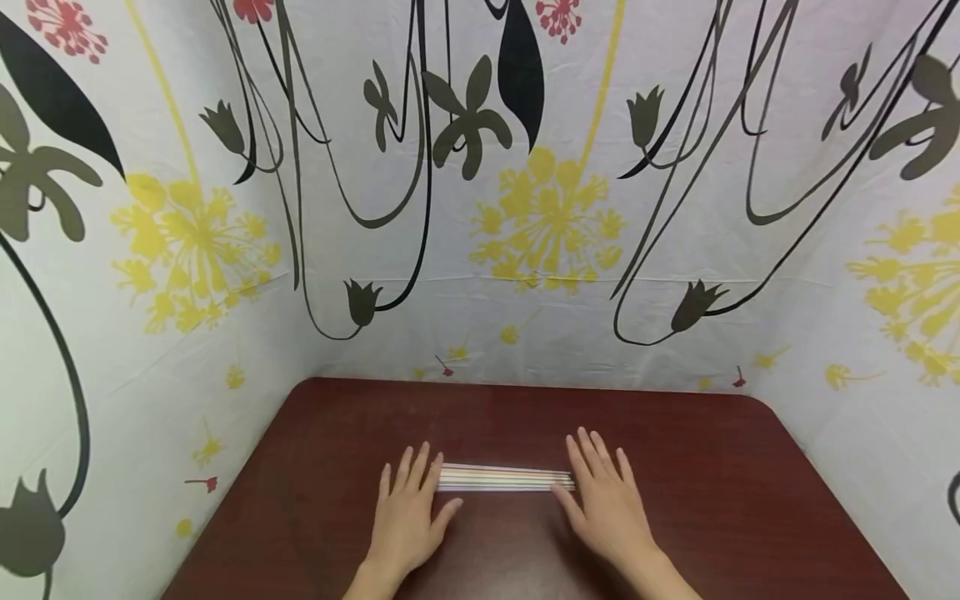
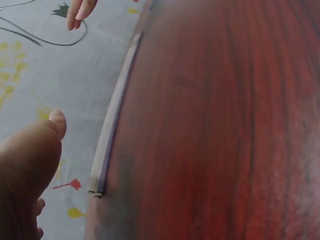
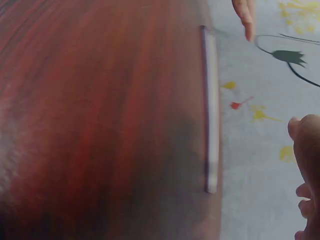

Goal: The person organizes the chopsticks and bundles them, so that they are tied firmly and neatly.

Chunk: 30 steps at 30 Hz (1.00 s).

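Note:
A row of long, thin, pale sticks (image 1: 502,477) lies side by side across the dark red table, with faint coloured lines along them. In the left wrist view the bundle of sticks (image 2: 112,117) runs lengthwise, its near end showing small dark tips. The right wrist view shows the same sticks (image 3: 212,110) with a purple edge. My left hand (image 1: 408,512) is at their left end, fingers straight and thumb held apart, overlapping that end in the head view. At the right end is my right hand (image 1: 607,504), fingers straight and spread. Neither hand grips anything.
The reddish-brown wooden table (image 1: 735,500) has rounded far corners. Behind it and on both sides hangs a white cloth (image 1: 480,342) printed with yellow, red, grey and black flowers and stems.

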Available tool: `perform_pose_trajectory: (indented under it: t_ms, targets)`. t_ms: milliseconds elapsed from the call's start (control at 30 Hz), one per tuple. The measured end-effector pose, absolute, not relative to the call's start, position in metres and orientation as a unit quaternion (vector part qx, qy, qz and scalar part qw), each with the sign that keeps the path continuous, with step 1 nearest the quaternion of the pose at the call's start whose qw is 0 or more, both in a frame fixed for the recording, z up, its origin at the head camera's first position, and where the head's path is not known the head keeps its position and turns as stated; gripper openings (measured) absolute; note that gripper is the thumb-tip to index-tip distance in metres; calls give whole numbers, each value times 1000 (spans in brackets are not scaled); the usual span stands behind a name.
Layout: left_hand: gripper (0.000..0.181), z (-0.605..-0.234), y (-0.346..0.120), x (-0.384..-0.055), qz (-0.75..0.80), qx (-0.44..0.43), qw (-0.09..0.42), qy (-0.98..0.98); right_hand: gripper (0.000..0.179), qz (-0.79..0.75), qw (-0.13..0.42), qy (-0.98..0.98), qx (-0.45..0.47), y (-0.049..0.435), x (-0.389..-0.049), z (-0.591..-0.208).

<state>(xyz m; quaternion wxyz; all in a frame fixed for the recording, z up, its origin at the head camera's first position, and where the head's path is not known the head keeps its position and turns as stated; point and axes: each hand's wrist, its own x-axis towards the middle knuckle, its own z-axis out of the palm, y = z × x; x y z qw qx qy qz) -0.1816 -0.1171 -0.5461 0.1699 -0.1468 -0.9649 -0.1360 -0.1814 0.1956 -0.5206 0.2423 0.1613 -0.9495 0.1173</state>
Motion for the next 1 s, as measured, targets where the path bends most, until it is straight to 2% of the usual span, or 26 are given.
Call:
perform_pose_trajectory:
  t_ms: [200,433,700,900,1000]
  targets:
    - [63,-561,-114,-192,-115,-193,170,-959,67,96,246,-942,209,186,-191,-542]
    - [58,-569,-109,-201,-74,-214,155,-962,63,82,190,-949,237,181,-198,-556]
    - [53,-575,-103,-206,-51,-215,128,-967,52,62,158,-951,260,178,-203,-561]
    - [67,-572,-99,-209,-37,-224,104,-968,37,97,130,-949,269,178,-208,-564]
    - [69,-569,-97,-209,-26,-226,113,-967,39,90,135,-950,266,177,-211,-563]
